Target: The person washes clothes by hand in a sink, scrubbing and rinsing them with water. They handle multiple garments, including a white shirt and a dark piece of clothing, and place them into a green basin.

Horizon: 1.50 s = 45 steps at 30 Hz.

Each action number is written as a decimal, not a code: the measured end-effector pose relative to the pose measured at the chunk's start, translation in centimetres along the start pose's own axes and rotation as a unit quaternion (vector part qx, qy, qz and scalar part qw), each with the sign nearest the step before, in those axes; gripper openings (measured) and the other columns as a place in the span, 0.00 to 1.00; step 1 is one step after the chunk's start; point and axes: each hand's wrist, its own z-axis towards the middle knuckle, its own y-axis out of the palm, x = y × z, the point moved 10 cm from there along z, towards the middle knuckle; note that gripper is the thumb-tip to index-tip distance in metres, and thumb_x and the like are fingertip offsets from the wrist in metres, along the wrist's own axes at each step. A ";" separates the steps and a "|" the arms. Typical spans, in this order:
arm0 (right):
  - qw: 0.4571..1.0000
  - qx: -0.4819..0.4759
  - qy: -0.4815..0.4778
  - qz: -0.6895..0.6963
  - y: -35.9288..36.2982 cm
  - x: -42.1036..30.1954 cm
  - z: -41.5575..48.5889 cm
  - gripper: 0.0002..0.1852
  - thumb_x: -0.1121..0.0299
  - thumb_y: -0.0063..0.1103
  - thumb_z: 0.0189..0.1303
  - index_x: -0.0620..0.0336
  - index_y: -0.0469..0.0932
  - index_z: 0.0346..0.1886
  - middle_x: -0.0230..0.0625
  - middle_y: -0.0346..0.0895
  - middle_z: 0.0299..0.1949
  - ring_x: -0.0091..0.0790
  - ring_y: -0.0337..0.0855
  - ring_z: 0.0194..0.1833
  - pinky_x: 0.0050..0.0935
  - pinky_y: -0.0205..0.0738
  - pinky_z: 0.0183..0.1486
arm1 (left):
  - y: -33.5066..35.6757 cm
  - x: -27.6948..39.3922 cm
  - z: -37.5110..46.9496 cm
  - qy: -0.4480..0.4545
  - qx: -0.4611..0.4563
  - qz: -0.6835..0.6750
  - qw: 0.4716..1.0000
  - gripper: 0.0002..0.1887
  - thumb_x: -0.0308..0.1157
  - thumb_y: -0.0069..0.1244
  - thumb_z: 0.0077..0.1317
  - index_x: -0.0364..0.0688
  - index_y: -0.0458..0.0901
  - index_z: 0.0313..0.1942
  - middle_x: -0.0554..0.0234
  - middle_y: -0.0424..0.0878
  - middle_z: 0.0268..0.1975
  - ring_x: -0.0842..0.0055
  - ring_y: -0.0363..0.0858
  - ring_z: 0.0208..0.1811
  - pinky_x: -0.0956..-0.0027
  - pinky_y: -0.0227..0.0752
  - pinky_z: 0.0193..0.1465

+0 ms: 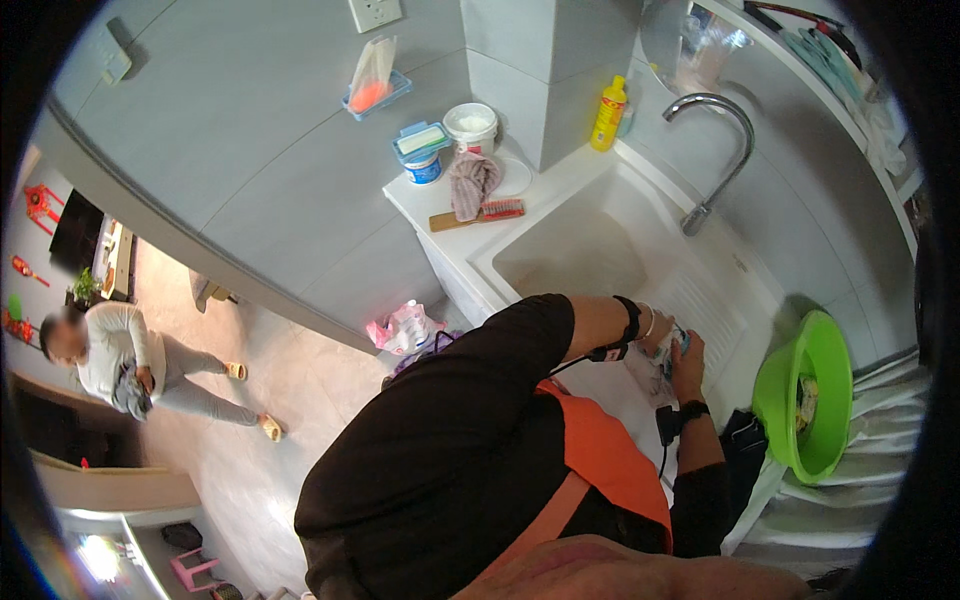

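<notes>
Both my hands are close together over the ribbed washboard (pixel 701 319) beside the basin of a white laundry sink (pixel 574 259). My left hand (pixel 654 330), partly hidden by suds or wet cloth, presses on a small wet cloth item (pixel 670 352) with white and blue parts. Around the right side of that same item curl the fingers of my right hand (pixel 688 360). Cloudy water seems to stand in the basin. A chrome faucet (pixel 739 142) arches behind it. On the ledge at the left lie a wooden-handled scrub brush (pixel 476 216) and a pinkish-grey cloth (pixel 472 180).
A green plastic basin (pixel 840 397) leans at the right, near dark cloth (pixel 742 450). A yellow bottle (pixel 608 116) and a white tub (pixel 471 124) stand on the sink's back and left ledges. Another person (pixel 127 360) stands in the room at the left, holding grey cloth.
</notes>
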 end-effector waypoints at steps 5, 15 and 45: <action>1.000 0.007 0.028 0.010 -0.9 0.6 -0.3 0.27 0.56 0.57 0.67 0.66 0.69 0.62 0.54 0.70 0.60 0.56 0.70 0.61 0.46 0.66 0.63 | -1.3 1.6 -0.5 0.048 -0.001 0.043 0.998 0.43 0.46 0.64 0.53 0.26 0.66 0.62 0.44 0.83 0.48 0.59 0.83 0.48 0.55 0.77 0.50; 0.998 -0.010 -0.047 0.050 -2.1 0.7 -3.1 0.52 0.46 0.75 0.48 0.64 0.60 0.71 0.55 0.62 0.69 0.56 0.61 0.70 0.47 0.52 0.73 | -2.8 2.8 1.4 0.111 -0.112 0.116 0.981 0.41 0.48 0.68 0.42 0.29 0.74 0.52 0.44 0.82 0.45 0.57 0.81 0.47 0.58 0.75 0.51; 0.820 0.239 0.216 0.474 -11.1 12.8 -12.4 0.10 0.68 0.54 0.70 0.63 0.78 0.47 0.36 0.83 0.42 0.28 0.82 0.42 0.26 0.76 0.45 | -4.5 22.6 5.0 0.198 -0.142 0.345 0.906 0.27 0.56 0.50 0.64 0.36 0.86 0.32 0.48 0.87 0.35 0.55 0.85 0.36 0.53 0.76 0.44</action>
